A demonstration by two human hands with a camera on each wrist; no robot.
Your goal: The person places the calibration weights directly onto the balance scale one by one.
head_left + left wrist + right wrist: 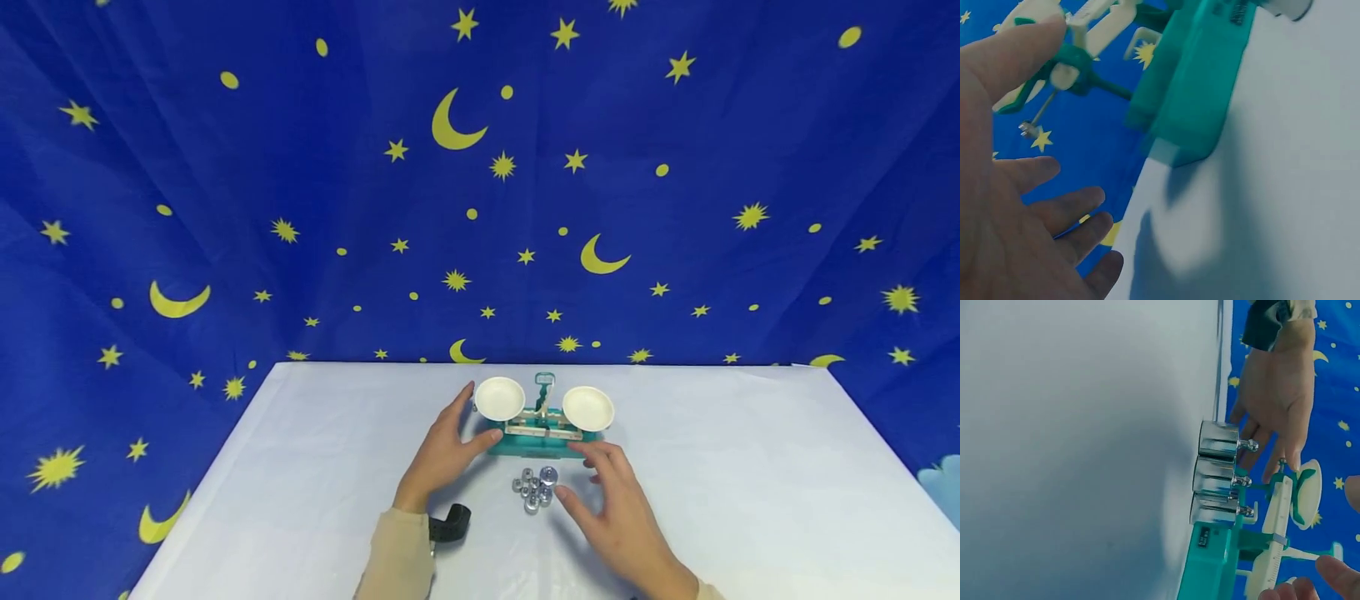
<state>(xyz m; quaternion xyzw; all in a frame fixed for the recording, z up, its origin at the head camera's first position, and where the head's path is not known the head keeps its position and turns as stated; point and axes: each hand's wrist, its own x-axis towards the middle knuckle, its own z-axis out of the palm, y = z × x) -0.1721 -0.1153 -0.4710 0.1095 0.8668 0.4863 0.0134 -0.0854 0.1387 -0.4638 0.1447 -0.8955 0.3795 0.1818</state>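
A small balance scale with a teal base (pixel 525 448) stands on the table, carrying a white left pan (pixel 499 398) and a white right pan (pixel 588 408). My left hand (pixel 441 457) is at the scale's left end, fingers extended and thumb near the left pan; contact is unclear. In the left wrist view its fingers are spread and grip nothing. My right hand (pixel 617 525) hovers at the front right of the base, fingers loosely bent with nothing held. Several silver metal weights (pixel 549 476) stand clustered before the scale, close to the right thumb.
The white-covered table (pixel 300 500) extends to both sides. Behind it hangs a blue cloth (pixel 337 167) with yellow moons and stars. A black strap-like piece (pixel 452 525) is at the left wrist.
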